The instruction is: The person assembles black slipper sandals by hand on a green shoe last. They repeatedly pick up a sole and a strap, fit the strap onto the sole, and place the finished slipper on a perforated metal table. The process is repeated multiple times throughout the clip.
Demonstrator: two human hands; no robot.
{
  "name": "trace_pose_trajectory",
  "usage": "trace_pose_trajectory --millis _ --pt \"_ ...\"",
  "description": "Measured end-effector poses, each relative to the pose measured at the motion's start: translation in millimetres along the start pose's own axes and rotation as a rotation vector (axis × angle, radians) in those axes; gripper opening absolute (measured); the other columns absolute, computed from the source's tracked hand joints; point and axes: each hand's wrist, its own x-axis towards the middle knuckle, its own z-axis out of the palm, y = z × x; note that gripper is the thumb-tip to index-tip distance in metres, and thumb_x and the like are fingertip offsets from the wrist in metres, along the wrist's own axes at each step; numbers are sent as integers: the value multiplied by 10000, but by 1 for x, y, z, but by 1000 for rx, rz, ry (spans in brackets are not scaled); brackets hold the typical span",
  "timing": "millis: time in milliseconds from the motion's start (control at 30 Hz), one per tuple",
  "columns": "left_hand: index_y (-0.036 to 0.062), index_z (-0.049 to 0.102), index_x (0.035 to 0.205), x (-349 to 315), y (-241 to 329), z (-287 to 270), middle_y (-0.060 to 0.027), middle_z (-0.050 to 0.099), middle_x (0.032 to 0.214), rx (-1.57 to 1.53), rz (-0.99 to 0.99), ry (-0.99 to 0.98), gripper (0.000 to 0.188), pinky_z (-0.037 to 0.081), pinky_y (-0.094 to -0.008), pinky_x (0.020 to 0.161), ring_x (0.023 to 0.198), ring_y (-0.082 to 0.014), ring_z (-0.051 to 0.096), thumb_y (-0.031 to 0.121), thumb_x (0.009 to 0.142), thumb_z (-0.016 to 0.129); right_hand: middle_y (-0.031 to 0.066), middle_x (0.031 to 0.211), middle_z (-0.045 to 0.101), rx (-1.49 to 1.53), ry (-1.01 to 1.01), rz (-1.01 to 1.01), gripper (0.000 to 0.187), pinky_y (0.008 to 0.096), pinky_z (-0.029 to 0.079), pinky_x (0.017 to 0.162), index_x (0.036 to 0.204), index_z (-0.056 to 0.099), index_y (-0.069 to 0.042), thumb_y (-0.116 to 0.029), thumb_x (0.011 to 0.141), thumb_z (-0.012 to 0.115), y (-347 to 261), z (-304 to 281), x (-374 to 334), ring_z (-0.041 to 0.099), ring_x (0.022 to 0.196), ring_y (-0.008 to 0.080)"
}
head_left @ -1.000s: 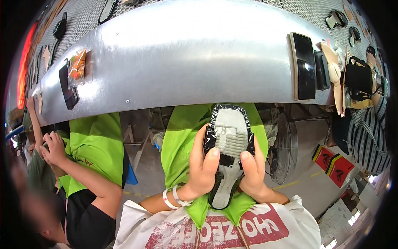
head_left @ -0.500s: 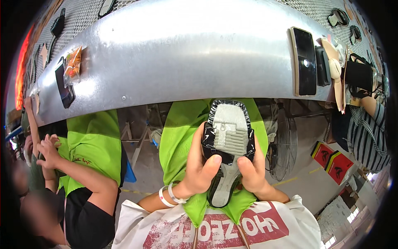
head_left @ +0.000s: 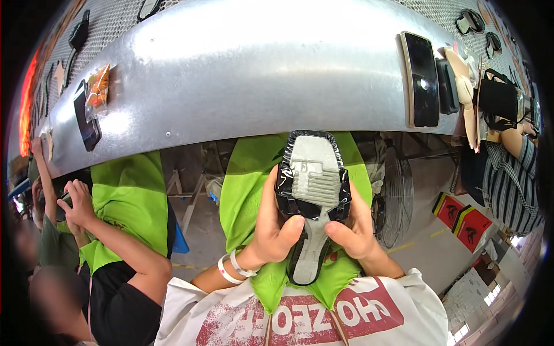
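From its near edge, the bench (head_left: 259,86) spreads open. Left hand (head_left: 276,228) and right hand (head_left: 356,228) clasp a ridged, grey-soled shoe (head_left: 314,190).

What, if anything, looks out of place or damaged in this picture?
A clear-and-orange packet overlaps a dark phone at the left of the metal table; both look personal, so slightly odd there. No spill shows, and the black shoe has no obvious damage.
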Motion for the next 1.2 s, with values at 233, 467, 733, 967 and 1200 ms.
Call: trace_pose_trajectory --millis 233,467,733,967,1200 --pt "-46 -24 1520 2 2 -8 -174 254 1525 -111 -68 -92 927 251 -391 1140 1396 -252 307 139 889 628 165 1478 365 126 -76 52 826 349 247 1136 1493 157 106 -76 854 649 2 -15 -1 361 1368 229" --pt "-48 -50 1519 2 0 -9 -184 228 1537 -90 -56 -134 986 242 -399 1145 1408 -267 291 103 864 672 163 1478 364 -74 -125 7 844 356 254 1134 1490 170 104 -73 840 678 -2 -23 -1 360 1361 232" --pt "-47 -47 1516 6 2 -4 -193 243 1524 -97 -40 -120 1027 254 -405 1145 1406 -277 300 80 825 701 162 1480 362 62 -137 31 852 359 246 1138 1490 178 105 -80 830 684 3 -28 -2 347 1370 234" --pt "-44 -37 1517 5 -3 -4 -186 263 1513 -79 -26 -130 1046 267 -406 1141 1396 -273 319 60 802 720 167 1480 363 -52 -130 0 903 351 251 1137 1493 164 110 -41 792 712 2 -30 -4 353 1369 233" --pt "-19 -47 1527 3 -1 -9 -168 244 1527 -124 -64 -159 1110 276 -404 1140 1408 -266 302 44 763 756 178 1474 372 -151 -182 -20 946 353 263 1133 1496 165 107 -33 756 738 -2 -32 -2 369 1362 239"
